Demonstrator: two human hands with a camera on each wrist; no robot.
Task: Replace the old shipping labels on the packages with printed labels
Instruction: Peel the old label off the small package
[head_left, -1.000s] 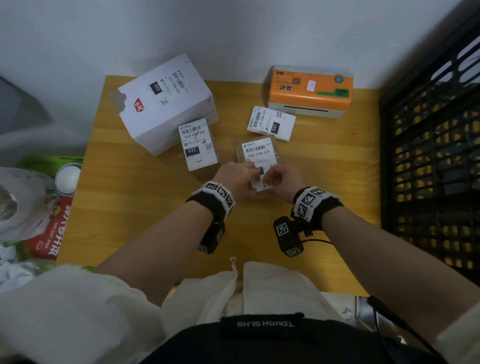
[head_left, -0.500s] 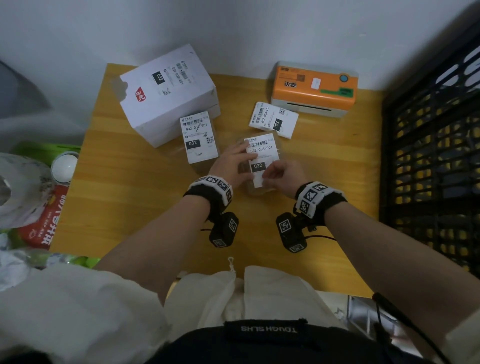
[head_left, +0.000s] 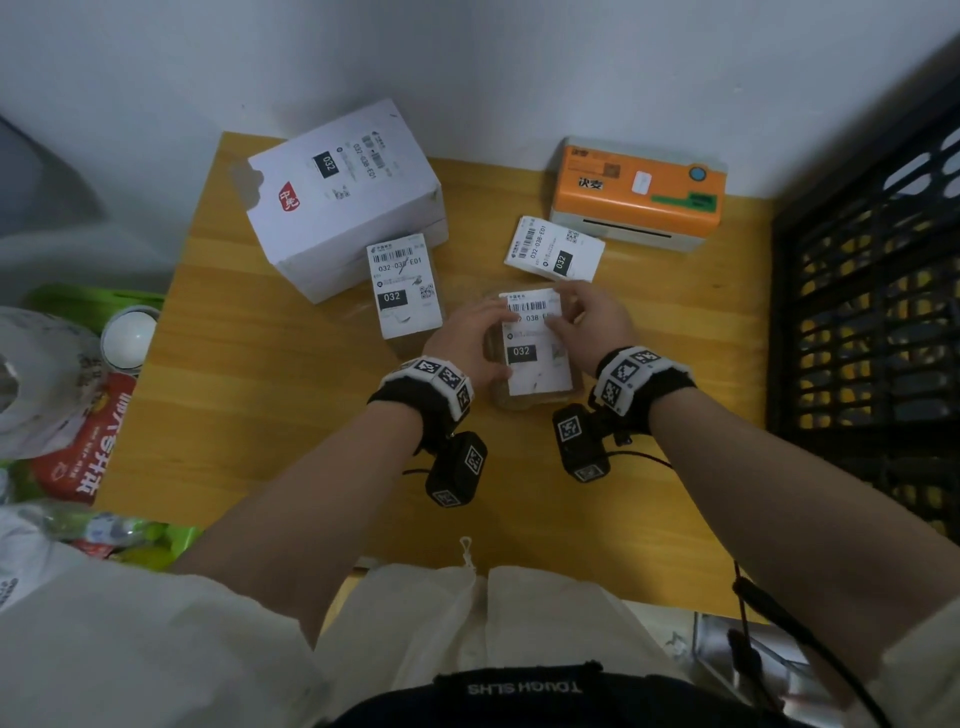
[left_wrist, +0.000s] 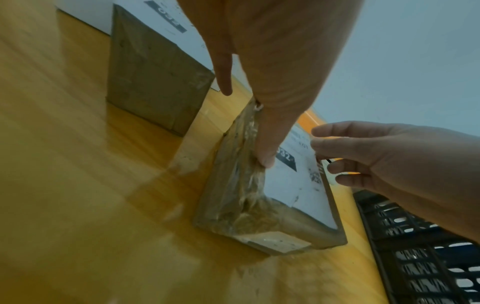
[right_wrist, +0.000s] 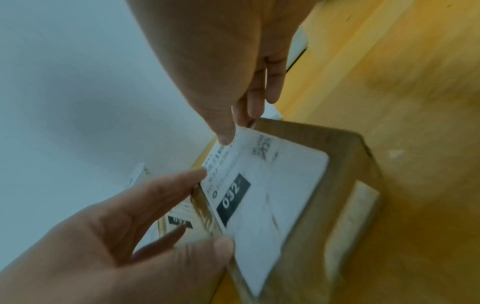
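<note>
A small brown package (head_left: 524, 397) lies mid-table with a white "032" label (head_left: 537, 364) on top. My left hand (head_left: 470, 340) rests along its left edge, the thumb (left_wrist: 265, 158) pressing the top beside the label and the index finger (right_wrist: 202, 173) straight, touching the label's side. My right hand (head_left: 584, 319) is at the far right corner, where its thumb (right_wrist: 226, 137) and fingers pinch the label's far edge, which looks slightly raised. A second labelled brown package (head_left: 402, 291) and a labelled white box (head_left: 343, 197) stand to the left.
An orange label printer (head_left: 639, 192) sits at the back right with loose printed labels (head_left: 553, 252) before it. A black crate (head_left: 872, 312) walls the right side. Bags, a white cup (head_left: 130, 338) and a red packet (head_left: 83, 441) crowd the floor left of the wooden table (head_left: 260, 415).
Both hands left the label's near end. The left hand slid up along the package's left side, and the right hand moved from the near right corner to the far right corner.
</note>
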